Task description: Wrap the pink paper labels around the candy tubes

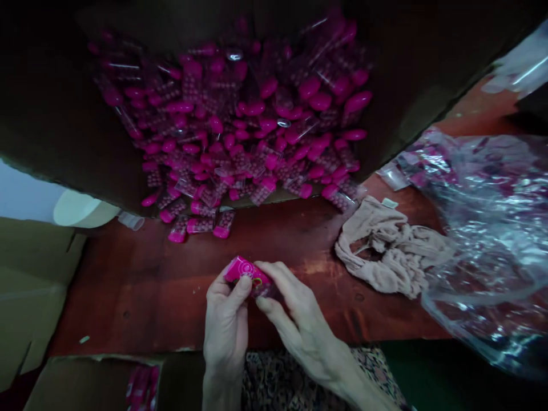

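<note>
Between both hands, low over the table, is a small pink container with printed markings (pixel 244 268). My left hand (pixel 226 319) is closed on its left end, with the thumb pressed on the printed face. Fingers and thumb of my right hand (pixel 295 314) pinch its right end, which looks clear or darker. Beyond the hands lie several small clear containers with pink caps and little round balls inside (pixel 221 224), at the mouth of a large cardboard box. A big pile of the same containers (pixel 240 142) fills the box.
A crumpled beige cloth (pixel 385 245) lies to the right, beside a large clear plastic bag (pixel 492 245). A whitish round dish (pixel 83 210) and a small clear cup (pixel 131 220) are at the left. Below, an open carton (pixel 85 382) holds pink packs on the reddish table's (pixel 149 297) near side.
</note>
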Demonstrator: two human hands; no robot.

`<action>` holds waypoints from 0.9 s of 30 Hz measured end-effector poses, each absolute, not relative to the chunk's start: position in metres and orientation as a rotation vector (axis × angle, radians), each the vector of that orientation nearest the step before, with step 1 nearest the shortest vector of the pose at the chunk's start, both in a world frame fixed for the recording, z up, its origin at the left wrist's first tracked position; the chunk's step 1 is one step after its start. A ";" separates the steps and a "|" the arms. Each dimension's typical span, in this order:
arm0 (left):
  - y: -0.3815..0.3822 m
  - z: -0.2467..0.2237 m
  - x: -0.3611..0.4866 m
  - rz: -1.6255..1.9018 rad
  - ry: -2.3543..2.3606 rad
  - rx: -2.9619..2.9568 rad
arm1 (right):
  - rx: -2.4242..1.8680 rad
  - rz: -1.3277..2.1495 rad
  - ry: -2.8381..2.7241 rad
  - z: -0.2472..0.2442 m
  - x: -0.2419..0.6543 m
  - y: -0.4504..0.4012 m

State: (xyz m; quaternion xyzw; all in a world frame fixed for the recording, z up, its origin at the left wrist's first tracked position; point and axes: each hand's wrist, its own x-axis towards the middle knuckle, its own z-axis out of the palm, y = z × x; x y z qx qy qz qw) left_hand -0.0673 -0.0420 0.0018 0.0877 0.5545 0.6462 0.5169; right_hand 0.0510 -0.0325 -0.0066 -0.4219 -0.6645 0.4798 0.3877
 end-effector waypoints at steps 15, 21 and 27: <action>-0.053 0.024 -0.079 1.683 1.452 0.156 | -1.078 1.260 -1.480 0.000 0.055 -0.050; -0.055 0.019 -0.050 1.592 1.359 0.218 | -0.967 1.093 -1.483 0.003 0.049 -0.045; -0.056 0.023 -0.052 1.521 1.327 0.079 | -1.096 0.996 -1.382 -0.003 0.051 -0.052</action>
